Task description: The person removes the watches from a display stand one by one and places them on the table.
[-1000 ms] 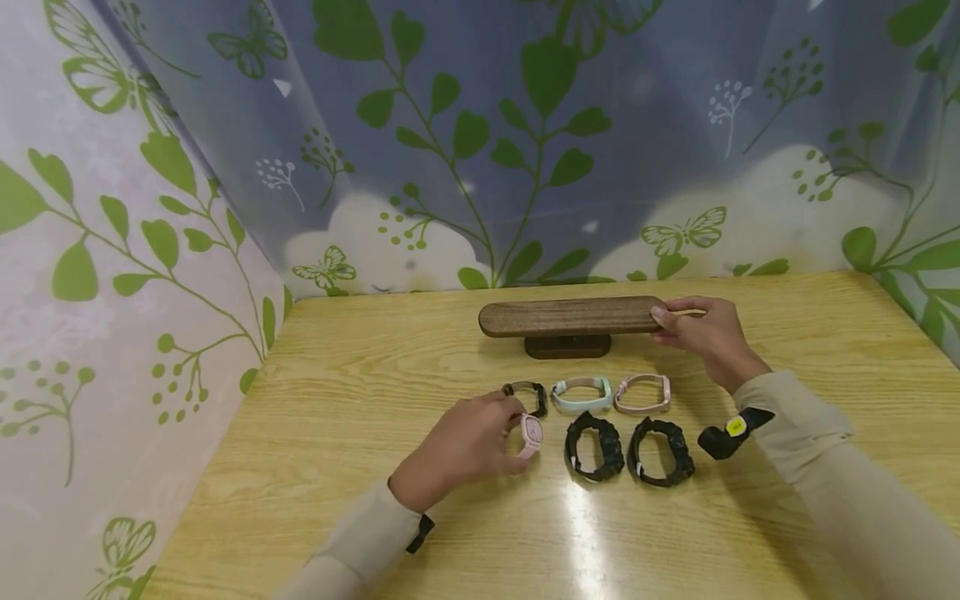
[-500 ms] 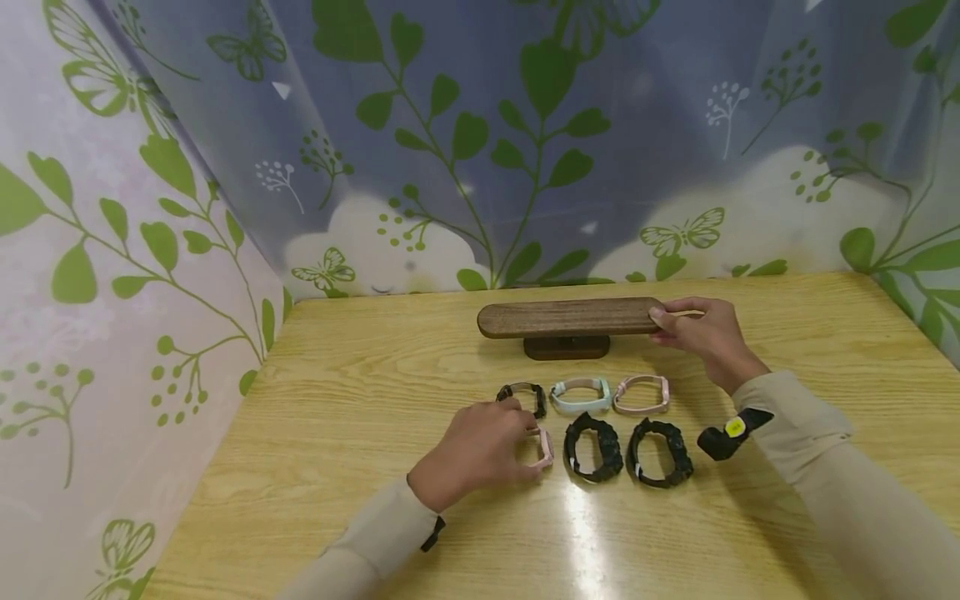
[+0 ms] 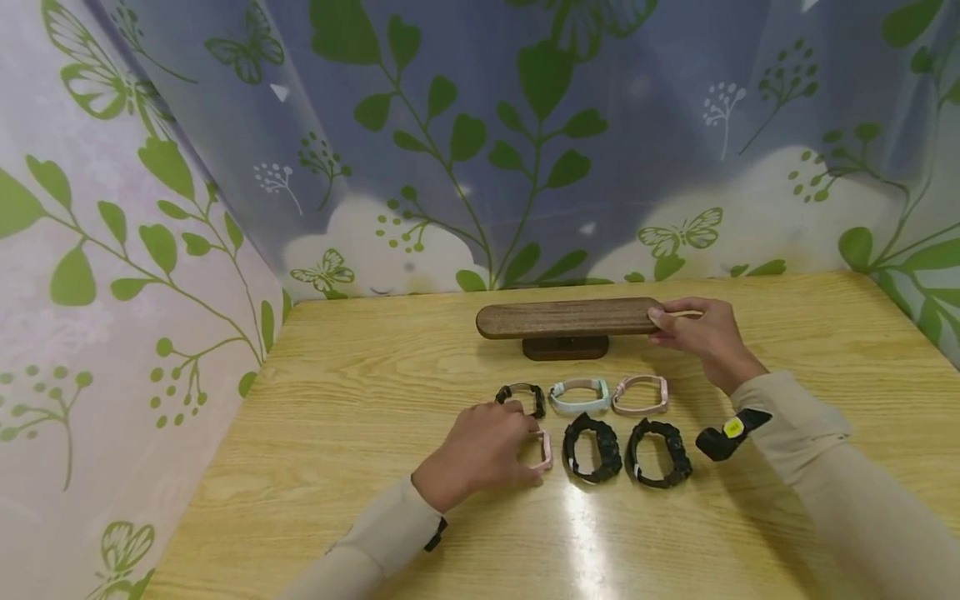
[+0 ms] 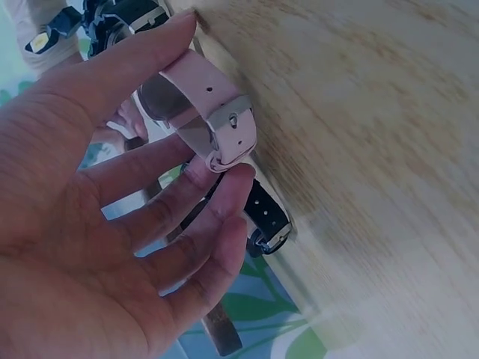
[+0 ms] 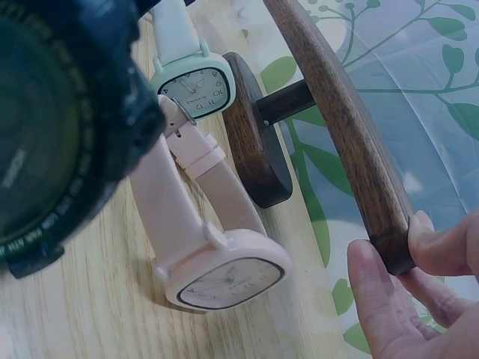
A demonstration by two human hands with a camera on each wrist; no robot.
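Note:
At the left end of the front row, my left hand [image 3: 480, 450] has its thumb and fingertips about a pink wristwatch [image 3: 547, 450] standing on the table. The left wrist view shows its buckled strap [image 4: 217, 112] between thumb and fingers; the dial is mostly hidden. My right hand [image 3: 708, 336] pinches the right end of a dark wooden bar [image 3: 566, 319], part of a display stand on a small base [image 3: 566, 348]. Thumb and fingers lie on opposite sides of the bar end in the right wrist view.
Behind the pink watch stand a slim black watch [image 3: 538, 402], a mint watch [image 3: 581, 407] and another pink watch [image 3: 640, 409]. To its right are two chunky black watches [image 3: 611, 450]. A patterned curtain [image 3: 420, 208] borders the wooden table [image 3: 337, 400].
My left hand has moved slightly right with the pink watch and set it beside the chunky black one; in the last half second it barely moves. The right hand stays on the bar.

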